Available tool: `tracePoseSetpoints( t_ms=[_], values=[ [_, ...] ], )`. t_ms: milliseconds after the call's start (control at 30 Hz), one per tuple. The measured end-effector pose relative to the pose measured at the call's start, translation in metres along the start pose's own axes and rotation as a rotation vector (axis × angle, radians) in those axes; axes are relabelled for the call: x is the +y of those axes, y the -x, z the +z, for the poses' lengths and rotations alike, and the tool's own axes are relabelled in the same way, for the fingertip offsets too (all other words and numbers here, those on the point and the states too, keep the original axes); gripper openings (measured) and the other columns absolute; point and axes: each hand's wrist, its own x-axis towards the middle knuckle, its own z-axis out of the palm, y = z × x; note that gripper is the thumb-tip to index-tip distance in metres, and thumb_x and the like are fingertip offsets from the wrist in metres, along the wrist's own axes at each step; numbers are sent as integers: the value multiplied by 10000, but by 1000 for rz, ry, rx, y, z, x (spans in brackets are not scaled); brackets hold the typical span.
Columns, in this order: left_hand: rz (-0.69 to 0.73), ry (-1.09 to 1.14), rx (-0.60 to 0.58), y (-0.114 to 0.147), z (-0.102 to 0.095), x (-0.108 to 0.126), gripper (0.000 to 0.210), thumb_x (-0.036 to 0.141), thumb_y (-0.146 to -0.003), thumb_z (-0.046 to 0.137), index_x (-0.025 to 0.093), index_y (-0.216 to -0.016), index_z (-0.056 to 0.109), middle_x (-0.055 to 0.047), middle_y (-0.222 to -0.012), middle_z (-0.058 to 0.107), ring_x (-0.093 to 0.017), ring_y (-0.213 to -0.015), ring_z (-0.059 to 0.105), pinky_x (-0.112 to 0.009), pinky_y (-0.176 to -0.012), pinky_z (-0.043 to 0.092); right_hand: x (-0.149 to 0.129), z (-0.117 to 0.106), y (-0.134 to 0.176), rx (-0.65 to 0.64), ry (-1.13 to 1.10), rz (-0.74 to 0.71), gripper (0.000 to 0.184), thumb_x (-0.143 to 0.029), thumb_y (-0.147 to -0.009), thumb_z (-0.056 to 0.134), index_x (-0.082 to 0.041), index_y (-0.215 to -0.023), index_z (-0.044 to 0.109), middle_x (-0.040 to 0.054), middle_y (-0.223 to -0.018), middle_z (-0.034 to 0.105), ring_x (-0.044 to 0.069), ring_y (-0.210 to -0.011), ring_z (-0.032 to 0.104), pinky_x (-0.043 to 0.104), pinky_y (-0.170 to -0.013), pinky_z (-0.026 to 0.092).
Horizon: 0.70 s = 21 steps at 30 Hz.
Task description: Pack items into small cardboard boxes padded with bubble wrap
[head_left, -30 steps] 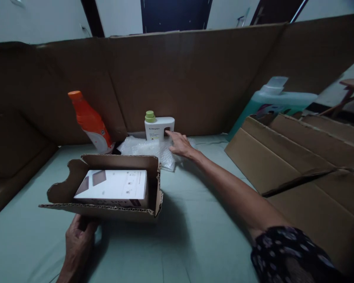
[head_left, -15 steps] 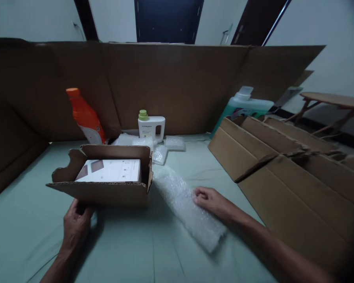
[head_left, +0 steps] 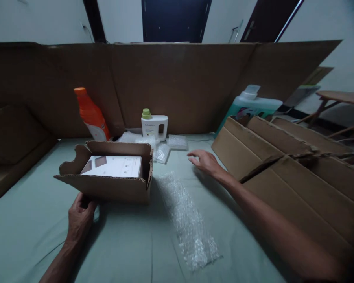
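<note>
An open cardboard box [head_left: 115, 190] stands left of centre, with a white printed box [head_left: 118, 167] lying inside it. At the cardboard box's lower front left corner is my left hand [head_left: 81, 214], its fingers curled against the cardboard and partly hidden behind it. My right hand [head_left: 205, 161] is held over the cloth, empty, with thumb and fingers apart. Closest to it are the small bubble-wrapped packets [head_left: 177, 142] further back. A long strip of bubble wrap [head_left: 188, 220] lies slanting on the cloth, between the cardboard box and my right forearm, with neither hand touching it.
An orange bottle [head_left: 91, 114], a white jug with a green cap [head_left: 155, 125] and a teal jug [head_left: 253, 104] stand along a cardboard screen [head_left: 177, 78]. Several cardboard boxes [head_left: 283, 192] sit at the right. Pale green cloth [head_left: 129, 247] covers the surface.
My right hand has let go of the bubble wrap strip and moved away toward the packets. The strip now lies flat. My left hand stays at the cardboard box; the view has shifted slightly.
</note>
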Motion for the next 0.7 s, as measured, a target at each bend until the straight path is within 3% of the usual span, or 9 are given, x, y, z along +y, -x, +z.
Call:
tracePoseSetpoints(
  t_ms=[67,167,267,367,467,567,633,700],
  values=[
    [-19,-5,-4,-1,0,-2,434,409,-604,637,174,-969,658,-41,-872,678,-230,-836,582,-329,-745,463,-2,15,-36,45,31,14,402,-198,-859,563,-163,-1239,691,124,-1331,672,293,-1229,583,391,-1037,427],
    [-34,-3,-5,-3,0,-6,469,420,-607,651,172,-1005,667,-39,-890,684,-230,-845,590,-327,-748,471,-5,37,-82,103,71,35,562,-147,-799,602,-144,-1360,615,152,-1473,557,330,-1312,509,435,-1085,386],
    [-26,-1,-15,-3,-1,-7,443,422,-620,654,171,-985,674,-29,-852,680,-213,-801,581,-302,-698,473,2,49,-110,148,97,97,454,-127,-829,526,-138,-1253,689,181,-1364,636,349,-1247,553,475,-1044,404],
    [-23,-23,-22,-3,-1,-6,409,433,-646,648,171,-960,673,-24,-813,675,-198,-759,574,-289,-666,470,19,46,-115,181,111,159,409,-164,-908,408,-141,-1150,737,174,-1183,722,346,-1136,614,494,-989,439],
    [-20,-21,-18,-2,1,-2,436,445,-636,647,172,-976,662,-20,-791,668,-188,-711,567,-280,-624,464,30,41,-104,192,99,138,441,-196,-882,497,-177,-1286,672,138,-1335,659,328,-1226,569,478,-1047,419],
    [-6,2,4,-1,3,5,514,470,-605,651,168,-1020,643,-19,-788,663,-180,-667,557,-270,-580,452,26,45,-97,175,31,95,590,-183,-772,668,-215,-1359,616,118,-1493,541,323,-1352,471,461,-1116,361],
    [6,19,0,0,3,8,520,478,-608,648,168,-1026,634,-27,-810,673,-193,-698,584,-275,-601,469,20,49,-100,186,-45,106,482,-192,-779,696,-201,-1260,669,143,-1456,569,325,-1354,469,465,-1119,349],
    [6,32,-14,1,1,9,494,485,-623,646,170,-1004,631,-41,-837,686,-214,-754,617,-283,-634,486,16,49,-107,213,-136,147,262,-275,-867,671,-177,-1108,704,147,-1298,661,296,-1252,554,466,-1073,398]
  ],
)
